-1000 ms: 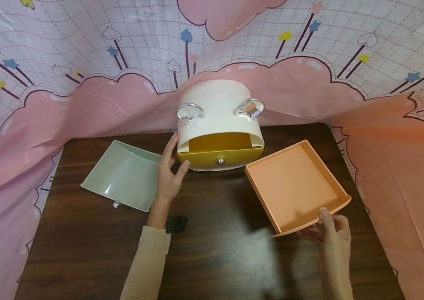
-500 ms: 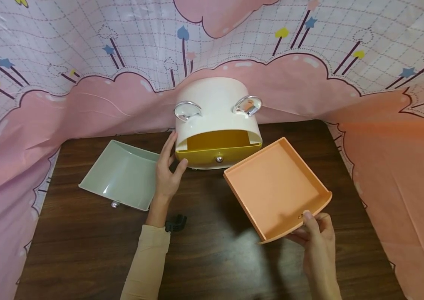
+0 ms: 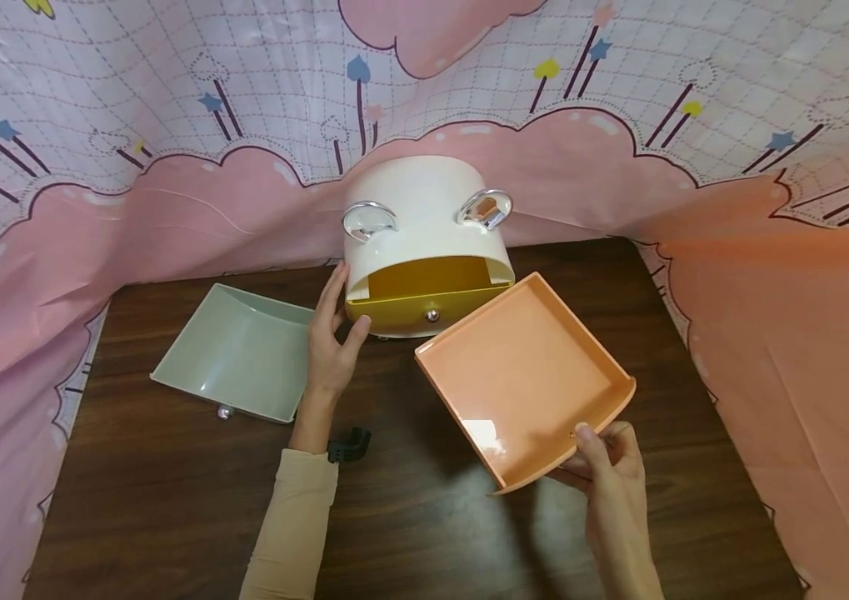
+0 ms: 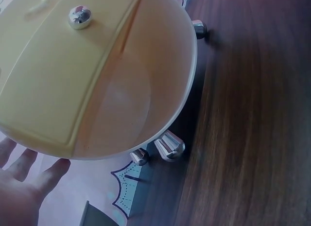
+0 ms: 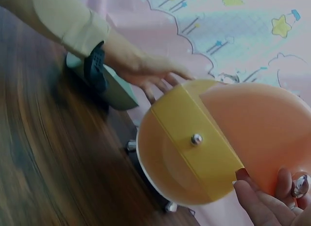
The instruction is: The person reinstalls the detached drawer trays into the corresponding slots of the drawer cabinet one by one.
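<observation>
A white rounded storage case [image 3: 424,192] with two chrome ear-shaped loops on top stands at the back of the table. In its middle sits a yellow drawer [image 3: 394,310] with a silver knob; the compartments above and below it show bare. My left hand [image 3: 330,350] rests its fairly straight fingers on the case's left side, the thumb near the yellow front. My right hand [image 3: 615,475] grips an orange drawer [image 3: 521,367] by its front edge at the knob, thumb on the inner side. The orange drawer is held up in front of the case's right side, turned at an angle.
A grey-green drawer [image 3: 244,350] lies on the dark wooden table [image 3: 169,500] left of my left hand, its silver knob toward me. Chrome feet [image 4: 170,146] carry the case. A patterned pink-and-white cloth [image 3: 769,350] hangs around the back and sides.
My right hand has carried the orange drawer leftward, closer to the front of the case. My left hand stays against the case, and the grey-green drawer has not moved.
</observation>
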A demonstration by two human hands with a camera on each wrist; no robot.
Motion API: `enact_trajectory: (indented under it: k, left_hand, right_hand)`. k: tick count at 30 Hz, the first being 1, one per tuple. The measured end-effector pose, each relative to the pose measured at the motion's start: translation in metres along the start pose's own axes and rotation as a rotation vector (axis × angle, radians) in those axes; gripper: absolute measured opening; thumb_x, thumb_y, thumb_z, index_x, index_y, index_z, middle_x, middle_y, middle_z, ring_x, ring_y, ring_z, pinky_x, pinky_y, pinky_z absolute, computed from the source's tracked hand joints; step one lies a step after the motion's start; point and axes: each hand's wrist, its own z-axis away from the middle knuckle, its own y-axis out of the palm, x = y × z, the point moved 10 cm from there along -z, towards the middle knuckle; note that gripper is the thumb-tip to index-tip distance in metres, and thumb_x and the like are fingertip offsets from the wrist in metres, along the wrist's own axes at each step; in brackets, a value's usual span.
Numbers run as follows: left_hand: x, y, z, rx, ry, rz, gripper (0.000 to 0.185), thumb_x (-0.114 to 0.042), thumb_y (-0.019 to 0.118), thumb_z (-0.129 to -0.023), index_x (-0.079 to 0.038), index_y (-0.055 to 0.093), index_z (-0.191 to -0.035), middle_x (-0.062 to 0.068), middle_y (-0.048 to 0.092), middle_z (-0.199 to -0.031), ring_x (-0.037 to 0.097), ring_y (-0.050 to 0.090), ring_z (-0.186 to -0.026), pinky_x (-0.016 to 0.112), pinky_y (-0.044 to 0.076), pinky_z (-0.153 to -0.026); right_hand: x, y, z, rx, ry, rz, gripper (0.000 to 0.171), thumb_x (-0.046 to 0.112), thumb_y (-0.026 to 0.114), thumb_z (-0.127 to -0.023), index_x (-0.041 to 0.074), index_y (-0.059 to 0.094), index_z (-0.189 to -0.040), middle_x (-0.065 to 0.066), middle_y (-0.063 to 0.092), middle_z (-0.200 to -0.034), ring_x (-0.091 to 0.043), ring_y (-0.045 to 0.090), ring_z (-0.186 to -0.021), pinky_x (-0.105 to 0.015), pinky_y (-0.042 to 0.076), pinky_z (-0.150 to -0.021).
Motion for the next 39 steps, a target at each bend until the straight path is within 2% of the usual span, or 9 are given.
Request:
enact_trajectory:
  k: [6, 15, 17, 19, 22, 25, 32, 35, 39]
  left_hand:
    - [0.000, 0.001, 0.000, 0.005, -0.006, -0.003, 0.066, -0.015, 0.060, -0.090, 0.009, 0.037, -0.147, 0.029, 0.032, -0.155, 0.036, 0.036, -0.141, 0.065, 0.042, -0.098]
    - [0.001, 0.005, 0.000, 0.020, -0.012, 0.000, 0.063, -0.012, 0.057, -0.089, 0.010, 0.039, -0.146, 0.030, 0.033, -0.154, 0.037, 0.038, -0.140, 0.065, 0.042, -0.099]
    - [0.002, 0.005, 0.001, 0.020, -0.008, 0.007, 0.062, -0.016, 0.056, -0.092, 0.010, 0.039, -0.146, 0.030, 0.033, -0.154, 0.036, 0.038, -0.140, 0.066, 0.041, -0.100]
    - [0.002, 0.004, 0.001, 0.017, -0.004, 0.013, 0.063, -0.026, 0.055, -0.096, 0.010, 0.039, -0.145, 0.029, 0.033, -0.154, 0.036, 0.037, -0.141, 0.066, 0.040, -0.101]
    - [0.002, 0.003, 0.003, 0.010, -0.002, 0.017, 0.073, -0.045, 0.052, -0.099, 0.010, 0.040, -0.145, 0.028, 0.033, -0.154, 0.036, 0.036, -0.142, 0.066, 0.039, -0.101]
    - [0.001, 0.002, 0.003, 0.003, 0.003, 0.011, 0.081, -0.056, 0.048, -0.099, 0.010, 0.040, -0.145, 0.029, 0.034, -0.153, 0.036, 0.036, -0.141, 0.064, 0.041, -0.101]
    - [-0.004, -0.002, 0.002, -0.029, 0.050, -0.015, 0.080, -0.057, 0.038, -0.102, 0.012, 0.043, -0.142, 0.032, 0.037, -0.150, 0.042, 0.033, -0.142, 0.053, 0.025, -0.117]
    - [-0.007, -0.003, 0.001, -0.035, 0.069, -0.017, 0.082, -0.057, 0.037, -0.102, 0.014, 0.043, -0.141, 0.033, 0.038, -0.149, 0.044, 0.033, -0.141, 0.053, 0.026, -0.116]
    - [-0.007, -0.002, 0.001, -0.029, 0.059, -0.022, 0.085, -0.061, 0.036, -0.101, 0.014, 0.043, -0.141, 0.032, 0.038, -0.150, 0.044, 0.033, -0.141, 0.060, 0.030, -0.112]
  right_hand:
    - [-0.005, 0.018, 0.004, 0.016, 0.005, 0.005, 0.018, 0.007, 0.057, -0.100, 0.005, 0.039, -0.095, -0.003, 0.065, -0.077, -0.017, 0.073, -0.065, -0.040, 0.061, -0.063]
    - [-0.010, 0.031, 0.003, -0.010, 0.020, -0.018, 0.021, 0.008, 0.059, -0.099, 0.006, 0.039, -0.095, 0.001, 0.059, -0.075, -0.016, 0.072, -0.063, -0.040, 0.061, -0.062]
    - [-0.012, 0.035, 0.003, -0.005, 0.019, -0.025, 0.021, 0.008, 0.059, -0.099, 0.006, 0.039, -0.095, 0.000, 0.059, -0.076, -0.016, 0.072, -0.064, -0.040, 0.061, -0.062]
    - [-0.012, 0.040, 0.002, -0.002, 0.013, -0.042, 0.021, 0.009, 0.059, -0.099, 0.006, 0.039, -0.095, -0.001, 0.060, -0.077, -0.017, 0.072, -0.064, -0.039, 0.061, -0.062]
    - [-0.014, 0.045, 0.001, -0.008, 0.017, -0.048, 0.021, 0.010, 0.059, -0.100, 0.006, 0.038, -0.096, -0.003, 0.061, -0.078, -0.016, 0.072, -0.064, -0.038, 0.061, -0.062]
    - [-0.018, 0.051, -0.001, -0.016, 0.034, -0.049, 0.022, 0.013, 0.059, -0.100, 0.007, 0.038, -0.097, -0.005, 0.060, -0.081, -0.016, 0.072, -0.064, -0.037, 0.061, -0.063]
    - [-0.022, 0.066, -0.002, -0.013, 0.029, -0.065, 0.025, 0.017, 0.058, -0.101, 0.007, 0.035, -0.101, -0.011, 0.055, -0.088, -0.018, 0.073, -0.071, -0.040, 0.061, -0.069]
    - [-0.024, 0.075, -0.002, 0.009, 0.032, -0.075, 0.028, 0.018, 0.059, -0.101, 0.007, 0.034, -0.104, -0.013, 0.054, -0.092, -0.019, 0.073, -0.074, -0.043, 0.060, -0.072]
    - [-0.027, 0.086, 0.000, 0.021, 0.048, -0.112, 0.030, 0.019, 0.060, -0.101, 0.008, 0.032, -0.105, -0.013, 0.052, -0.095, -0.018, 0.070, -0.072, -0.045, 0.060, -0.074]
